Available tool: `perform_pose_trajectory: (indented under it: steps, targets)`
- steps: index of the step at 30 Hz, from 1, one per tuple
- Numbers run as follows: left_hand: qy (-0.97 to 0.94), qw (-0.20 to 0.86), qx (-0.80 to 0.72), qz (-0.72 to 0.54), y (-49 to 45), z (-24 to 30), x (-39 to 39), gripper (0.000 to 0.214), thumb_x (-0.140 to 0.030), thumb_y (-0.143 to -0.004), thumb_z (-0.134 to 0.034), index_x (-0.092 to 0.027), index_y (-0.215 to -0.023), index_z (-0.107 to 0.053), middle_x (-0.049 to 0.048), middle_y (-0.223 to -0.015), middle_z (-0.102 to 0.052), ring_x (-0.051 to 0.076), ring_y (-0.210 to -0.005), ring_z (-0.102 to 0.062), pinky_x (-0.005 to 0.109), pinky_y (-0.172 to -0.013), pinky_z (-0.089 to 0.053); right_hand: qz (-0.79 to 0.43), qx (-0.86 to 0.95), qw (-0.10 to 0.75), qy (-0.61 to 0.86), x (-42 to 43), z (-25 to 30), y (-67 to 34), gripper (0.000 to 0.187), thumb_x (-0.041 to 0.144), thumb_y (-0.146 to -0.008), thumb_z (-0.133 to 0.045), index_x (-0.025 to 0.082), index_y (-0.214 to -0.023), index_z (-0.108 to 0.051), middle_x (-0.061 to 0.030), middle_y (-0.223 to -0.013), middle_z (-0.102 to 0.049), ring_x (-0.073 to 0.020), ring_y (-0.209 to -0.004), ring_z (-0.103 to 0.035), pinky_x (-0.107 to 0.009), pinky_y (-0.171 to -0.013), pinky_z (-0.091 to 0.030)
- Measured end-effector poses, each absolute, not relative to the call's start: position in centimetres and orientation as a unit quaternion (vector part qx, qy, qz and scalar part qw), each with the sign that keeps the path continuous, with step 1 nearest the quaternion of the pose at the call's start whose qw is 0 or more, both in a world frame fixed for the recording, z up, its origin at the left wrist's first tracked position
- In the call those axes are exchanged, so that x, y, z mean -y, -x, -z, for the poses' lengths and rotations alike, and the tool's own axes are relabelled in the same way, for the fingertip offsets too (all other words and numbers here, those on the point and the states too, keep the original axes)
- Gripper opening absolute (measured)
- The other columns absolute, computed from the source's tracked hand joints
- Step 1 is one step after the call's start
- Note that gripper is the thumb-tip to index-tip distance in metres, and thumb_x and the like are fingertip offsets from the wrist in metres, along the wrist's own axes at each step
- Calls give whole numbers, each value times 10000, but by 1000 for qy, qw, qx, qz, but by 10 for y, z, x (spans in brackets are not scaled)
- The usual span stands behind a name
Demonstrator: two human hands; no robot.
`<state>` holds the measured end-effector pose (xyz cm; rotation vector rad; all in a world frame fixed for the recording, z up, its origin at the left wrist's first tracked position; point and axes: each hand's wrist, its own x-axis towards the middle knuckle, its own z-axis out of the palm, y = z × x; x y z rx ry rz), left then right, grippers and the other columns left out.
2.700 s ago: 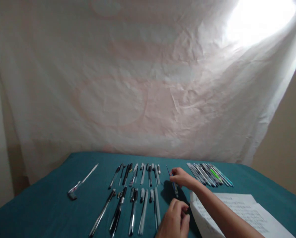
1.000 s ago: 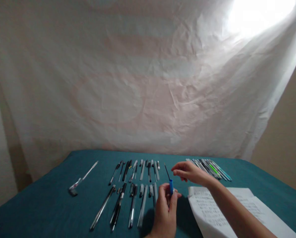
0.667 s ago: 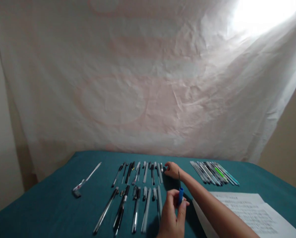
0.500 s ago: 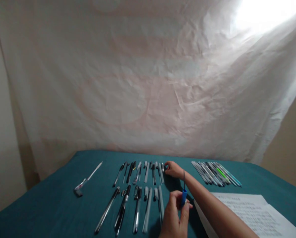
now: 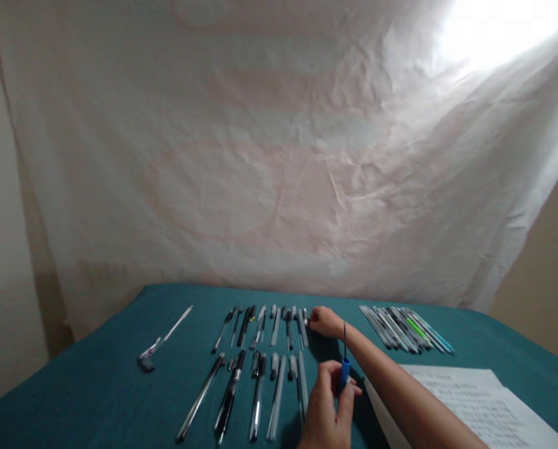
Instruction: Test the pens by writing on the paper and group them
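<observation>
My left hand (image 5: 328, 405), low in the view, is closed in a pinch around a blue-handled thin rod (image 5: 345, 369), its dark shaft pointing up. Farther out, my right hand (image 5: 325, 321) rests on the cloth with fingers curled, at the right end of the back row of pens. Right beside its fingertips lies a small pen cap (image 5: 305, 315). What those fingers hold, if anything, is hidden. Clear-barrelled pens (image 5: 275, 327) with their caps lie in this back row. A front row of longer pens (image 5: 259, 399) lies left of my left hand.
A bundle of pens (image 5: 407, 329), one bright green, lies at the right. Printed paper sheets (image 5: 461, 399) lie under my right forearm. On the left are a clear pen-like stick (image 5: 178, 323) and a small dark piece (image 5: 146, 365). A pale sheet (image 5: 260, 187) hangs behind the green-covered table.
The fingers of my right hand have curled in a little more beside the pen cap. My left hand keeps its hold on the blue-handled rod, nearly still.
</observation>
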<state>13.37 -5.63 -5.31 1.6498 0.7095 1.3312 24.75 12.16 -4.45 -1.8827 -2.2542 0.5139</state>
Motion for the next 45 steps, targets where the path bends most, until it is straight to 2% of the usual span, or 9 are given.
perform_pose_trajectory:
  steps: [4, 8, 10, 13, 15, 17, 24, 45]
  targets:
    - [-661, 447, -284, -532, -133, 54, 56, 270, -390, -899, -415, -167, -1047, -452, 98, -905, -600, 197, -817, -626, 321, -759, -475, -161, 762, 79, 623, -104, 39, -251, 262, 291, -857, -537, 153, -1079, -558, -65, -1098, -572, -187, -924, -578, -361, -772, -490]
    - [-672, 444, -286, -519, -134, 58, 55, 264, -380, -897, -418, -167, -1049, -449, 96, -896, -606, 198, -803, -627, 324, -750, -470, -157, 766, 124, 610, -80, 25, -260, 82, 154, -749, -612, 116, -794, -669, -93, -820, -663, -202, -833, -606, -264, -715, -449]
    - [-681, 441, -284, -512, -135, 60, 54, 251, -373, -895, -423, -169, -1038, -456, 88, -874, -610, 199, -798, -627, 325, -751, -467, -158, 769, 157, 599, -66, 11, -271, 128, 146, -753, -563, 123, -799, -680, -81, -745, -666, -185, -770, -610, -234, -658, -434]
    - [-689, 442, -279, -502, -134, 58, 54, 231, -354, -897, -420, -170, -1028, -465, 79, -859, -607, 198, -789, -628, 323, -744, -467, -184, 760, 238, 576, -41, -18, -292, 284, 255, -849, -413, 133, -979, -633, -45, -715, -645, -127, -623, -577, -208, -552, -421]
    - [-691, 447, -280, -495, -133, 53, 57, 221, -338, -898, -423, -171, -1037, -463, 81, -878, -608, 198, -798, -626, 323, -748, -465, -275, 709, 387, 521, -21, -39, -306, 313, 367, -818, -493, 114, -956, -617, -19, -646, -597, -110, -556, -528, -204, -514, -407]
    - [-690, 457, -286, -483, -131, 47, 60, 210, -321, -903, -423, -175, -1050, -456, 86, -920, -609, 196, -819, -621, 323, -764, -461, -323, 668, 463, 485, -2, -57, -314, 325, 423, -779, -556, 123, -891, -612, 14, -588, -536, -88, -507, -471, -194, -483, -377]
    - [-691, 468, -292, -467, -128, 42, 65, 205, -306, -917, -418, -170, -1066, -453, 77, -946, -601, 185, -876, -597, 325, -831, -437, -350, 678, 461, 453, 34, -85, -304, 302, 433, -755, -605, 139, -826, -611, 21, -623, -503, -72, -532, -426, -183, -480, -361]
    - [-682, 481, -295, -465, -129, 36, 65, 211, -317, -919, -413, -165, -1055, -467, 77, -959, -599, 182, -867, -589, 322, -820, -434, -353, 686, 414, 483, 35, -85, -300, 375, 524, -723, -591, 154, -787, -593, 26, -596, -478, -81, -529, -436, -191, -467, -346]
